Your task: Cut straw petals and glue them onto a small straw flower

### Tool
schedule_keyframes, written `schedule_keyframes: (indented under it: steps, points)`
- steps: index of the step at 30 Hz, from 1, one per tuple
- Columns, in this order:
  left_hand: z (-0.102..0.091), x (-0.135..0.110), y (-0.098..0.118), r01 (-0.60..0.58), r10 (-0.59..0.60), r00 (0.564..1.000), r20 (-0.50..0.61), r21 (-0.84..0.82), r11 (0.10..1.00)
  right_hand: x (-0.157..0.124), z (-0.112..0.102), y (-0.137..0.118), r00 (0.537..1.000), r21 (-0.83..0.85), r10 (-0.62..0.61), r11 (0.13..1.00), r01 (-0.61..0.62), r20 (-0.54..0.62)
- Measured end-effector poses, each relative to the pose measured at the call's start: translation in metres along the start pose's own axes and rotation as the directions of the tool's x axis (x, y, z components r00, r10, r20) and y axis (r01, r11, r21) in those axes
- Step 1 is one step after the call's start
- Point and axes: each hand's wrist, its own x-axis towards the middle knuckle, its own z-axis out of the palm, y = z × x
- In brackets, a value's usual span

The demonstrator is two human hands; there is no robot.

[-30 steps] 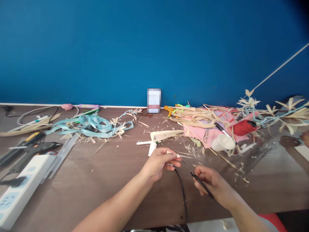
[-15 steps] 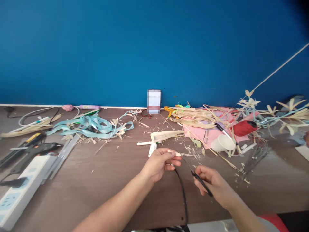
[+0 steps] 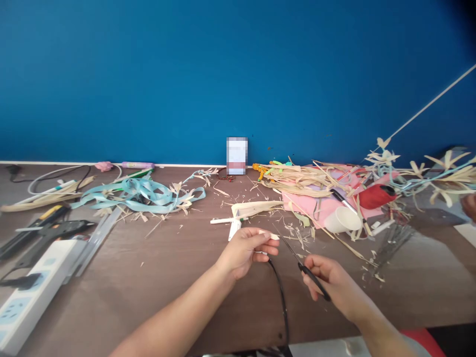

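Note:
Between the thumb and fingers of my left hand (image 3: pixel 247 250) is a small pale piece of husk (image 3: pixel 269 235). My right hand (image 3: pixel 329 277) grips black-handled scissors (image 3: pixel 310 277), whose blades point up and left, just right of the husk piece and apart from it. Beyond my left hand lie a longer folded husk strip (image 3: pixel 256 208), a white pen (image 3: pixel 221 221) and a white tag (image 3: pixel 234 229). A black cable (image 3: pixel 281 292) runs down from below my left hand to the table's front edge.
Left are a white power strip (image 3: pixel 28 292), a glue gun (image 3: pixel 52 238) and blue ribbon (image 3: pixel 137 196). Right are a husk pile (image 3: pixel 301 178), a paper cup (image 3: pixel 342 219), a red thread spool (image 3: pixel 376 197) and thin wires (image 3: pixel 396 243). Another person's hand (image 3: pixel 469 204) shows at the right edge.
The scissors in my right hand have drawn back slightly to the right, away from the husk piece. My left hand has stayed nearly still. The other person's hand shows more at the right edge.

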Motion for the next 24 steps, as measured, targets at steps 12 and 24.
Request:
schedule_keyframes:
  steps: [12, 24]
  points:
    - [-0.002, 0.000, -0.002, -0.066, 0.060, 0.997, 0.039, 0.151, 0.986, 0.001, -0.010, 0.010, 0.999, -0.107, -0.044, 0.993, 0.045, 0.011]
    - [-0.011, -0.001, 0.002, -0.007, -0.017, 0.997, 0.081, 0.293, 0.956, -0.001, -0.032, -0.003, 0.967, -0.592, -0.244, 0.790, 0.157, -0.068]
